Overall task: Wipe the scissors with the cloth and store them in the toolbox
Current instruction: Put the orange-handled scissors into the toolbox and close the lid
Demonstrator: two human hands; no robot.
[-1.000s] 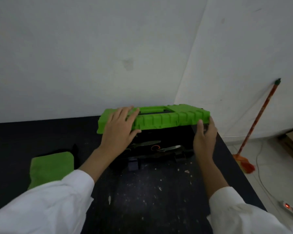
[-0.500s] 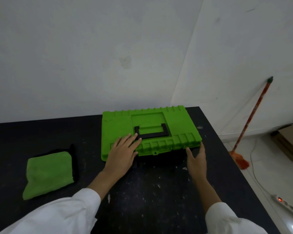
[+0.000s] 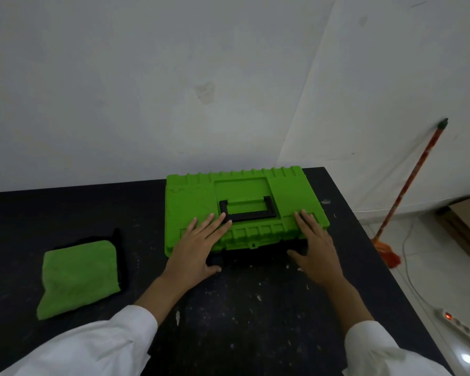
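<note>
Both hands, left hand (image 3: 198, 244) and right hand (image 3: 314, 246), fingers spread flat, gripping nothing, press the rigid green plastic toolbox (image 3: 242, 210) at frame centre; likely light, best carried by its black handle (image 3: 248, 210).

Green toolbox (image 3: 244, 196) lid shut, black handle flat, folded green cloth (image 3: 79, 275) to its left

Moulded green plastic toolbox (image 3: 193, 202), matt, ribbed along the edges; black plastic handle (image 3: 248, 210) on the lid, slight sheen. Fuzzy green cloth (image 3: 79, 275), soft nap, folded, with a black edge. Matt black table (image 3: 65, 210), rough-looking, flecked with pale specks and scuffs. White woven fabric sleeves (image 3: 92, 348). Painted white wall (image 3: 147, 77), matt, faintly stained. Glossy pale floor tiles (image 3: 432, 267). Brown cardboard box (image 3: 464, 226), dull
</note>
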